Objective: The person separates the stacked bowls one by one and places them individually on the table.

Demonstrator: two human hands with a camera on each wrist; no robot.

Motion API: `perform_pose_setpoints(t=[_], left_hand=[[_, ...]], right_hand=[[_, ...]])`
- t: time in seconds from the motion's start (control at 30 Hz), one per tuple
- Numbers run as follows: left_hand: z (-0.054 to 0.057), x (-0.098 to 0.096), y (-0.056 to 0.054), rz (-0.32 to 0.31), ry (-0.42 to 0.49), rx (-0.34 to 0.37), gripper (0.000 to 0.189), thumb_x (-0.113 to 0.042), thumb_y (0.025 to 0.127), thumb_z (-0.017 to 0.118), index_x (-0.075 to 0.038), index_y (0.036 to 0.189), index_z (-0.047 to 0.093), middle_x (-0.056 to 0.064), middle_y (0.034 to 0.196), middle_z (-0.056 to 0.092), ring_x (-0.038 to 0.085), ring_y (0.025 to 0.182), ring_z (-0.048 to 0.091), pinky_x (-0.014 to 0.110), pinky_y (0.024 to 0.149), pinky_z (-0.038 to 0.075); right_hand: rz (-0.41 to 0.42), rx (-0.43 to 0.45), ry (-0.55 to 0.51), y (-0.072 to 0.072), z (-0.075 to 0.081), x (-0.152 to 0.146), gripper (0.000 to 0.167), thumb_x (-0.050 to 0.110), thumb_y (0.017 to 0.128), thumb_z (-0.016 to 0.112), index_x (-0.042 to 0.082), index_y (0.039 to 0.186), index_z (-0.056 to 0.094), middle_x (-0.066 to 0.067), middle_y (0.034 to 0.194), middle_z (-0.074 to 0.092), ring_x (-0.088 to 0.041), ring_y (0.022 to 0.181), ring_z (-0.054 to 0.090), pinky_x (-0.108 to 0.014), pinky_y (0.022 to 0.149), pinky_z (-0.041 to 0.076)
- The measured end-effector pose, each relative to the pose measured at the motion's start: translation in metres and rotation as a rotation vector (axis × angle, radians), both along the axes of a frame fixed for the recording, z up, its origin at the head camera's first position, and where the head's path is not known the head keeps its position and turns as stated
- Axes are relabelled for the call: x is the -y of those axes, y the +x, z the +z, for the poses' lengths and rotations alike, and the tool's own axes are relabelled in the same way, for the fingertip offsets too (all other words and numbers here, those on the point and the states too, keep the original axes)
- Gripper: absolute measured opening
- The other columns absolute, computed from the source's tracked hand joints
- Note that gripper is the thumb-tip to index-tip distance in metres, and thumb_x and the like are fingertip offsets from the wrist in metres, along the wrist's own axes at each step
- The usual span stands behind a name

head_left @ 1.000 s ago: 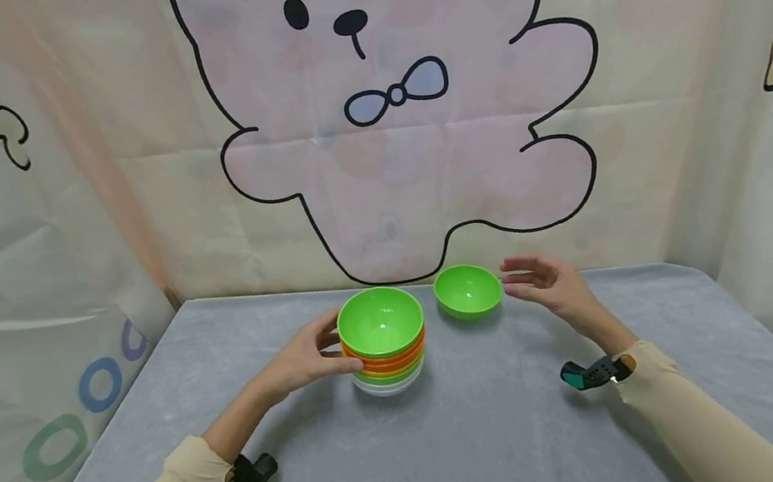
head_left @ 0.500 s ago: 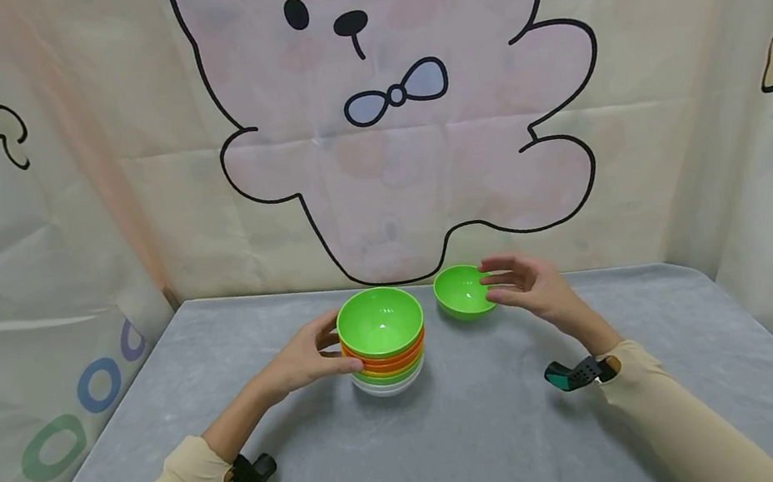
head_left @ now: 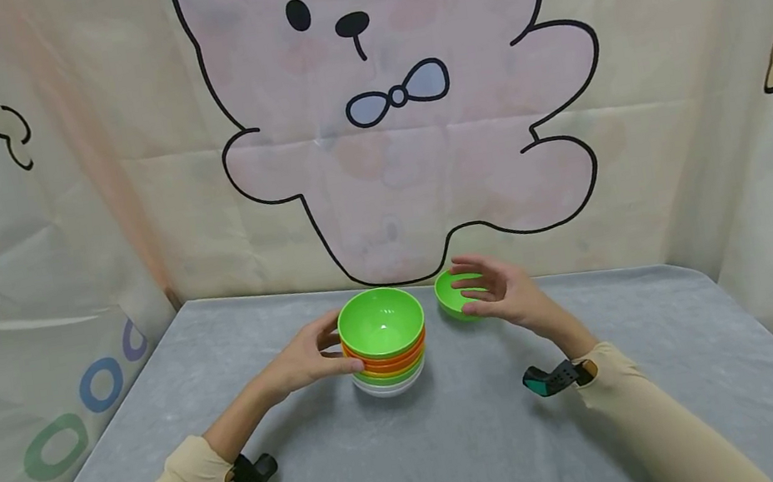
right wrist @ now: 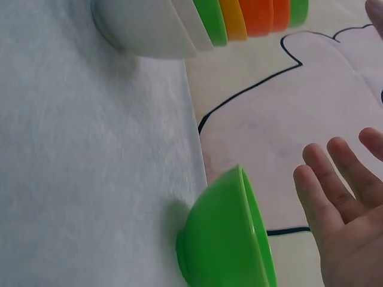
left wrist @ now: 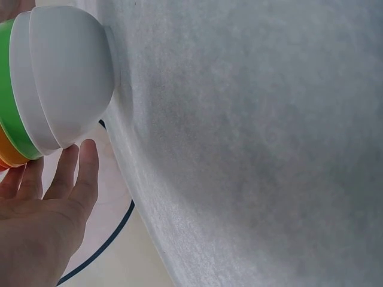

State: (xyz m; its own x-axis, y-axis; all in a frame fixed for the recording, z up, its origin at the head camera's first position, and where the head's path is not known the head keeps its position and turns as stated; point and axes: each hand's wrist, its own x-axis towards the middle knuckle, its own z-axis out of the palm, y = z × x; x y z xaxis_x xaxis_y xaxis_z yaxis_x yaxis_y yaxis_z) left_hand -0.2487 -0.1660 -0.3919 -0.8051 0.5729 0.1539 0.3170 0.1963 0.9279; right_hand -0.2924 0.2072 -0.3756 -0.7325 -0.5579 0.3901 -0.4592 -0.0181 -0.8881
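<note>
A stack of nested bowls (head_left: 381, 326) stands upright, green on top, then orange, yellow, green and white at the bottom. My left hand (head_left: 305, 359) holds its left side, thumb across the front and fingers round the back. In the left wrist view the fingertips lie along the white bowls (left wrist: 75, 78). Behind and right of the stack sits a single green bowl (head_left: 445, 297), upright on the table. My right hand (head_left: 509, 297) hovers over it, fingers spread and holding nothing, covering part of it from the head. The right wrist view shows a gap between the fingers and the green bowl (right wrist: 221, 239).
A grey cloth covers the table (head_left: 465, 448). Close behind its far edge hangs a curtain (head_left: 386, 190) with a cartoon bear, and printed curtains stand at both sides. Each wrist wears a dark strapped device.
My right hand has moved left from beside the single green bowl to over it, now overlapping it. The left hand and the stack stay in place.
</note>
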Motion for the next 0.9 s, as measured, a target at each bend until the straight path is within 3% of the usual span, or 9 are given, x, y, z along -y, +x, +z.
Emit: perform_pose_setpoints(t=[0.23,0.4,0.7,0.9], left_hand=[[0.001,0.000,0.000,0.001,0.005,0.007,0.084,-0.019,0.087,0.083,-0.016,0.157,0.038,0.005,0.150,0.048,0.035,0.134,0.047,0.053,0.104,0.045],[0.002,0.000,0.000,-0.002,0.009,0.011,0.083,-0.019,0.087,0.084,-0.017,0.157,0.039,0.004,0.150,0.048,0.034,0.135,0.046,0.053,0.104,0.045],[0.002,0.000,0.000,-0.003,0.008,0.010,0.083,-0.019,0.087,0.083,-0.017,0.157,0.039,0.004,0.150,0.048,0.033,0.135,0.046,0.053,0.104,0.044],[0.002,-0.001,0.000,-0.008,0.007,0.003,0.082,-0.019,0.088,0.082,-0.015,0.157,0.038,0.006,0.150,0.047,0.035,0.135,0.045,0.054,0.104,0.045]], right_hand=[[0.075,0.006,0.021,-0.001,0.000,0.016,0.082,0.007,0.089,0.080,0.004,0.156,0.034,-0.021,0.151,0.043,-0.049,0.135,0.041,-0.051,0.109,0.038],[0.124,0.037,0.014,-0.001,0.000,0.025,0.088,0.012,0.087,0.083,0.005,0.158,0.031,-0.021,0.154,0.038,-0.041,0.139,0.040,-0.052,0.112,0.034],[0.179,0.073,0.027,-0.002,0.000,0.044,0.094,0.016,0.087,0.085,0.004,0.159,0.027,-0.021,0.156,0.034,-0.045,0.144,0.030,-0.050,0.115,0.029],[0.205,0.081,0.056,0.001,0.001,0.058,0.100,0.021,0.083,0.088,0.006,0.160,0.026,-0.019,0.158,0.032,-0.038,0.146,0.030,-0.046,0.115,0.030]])
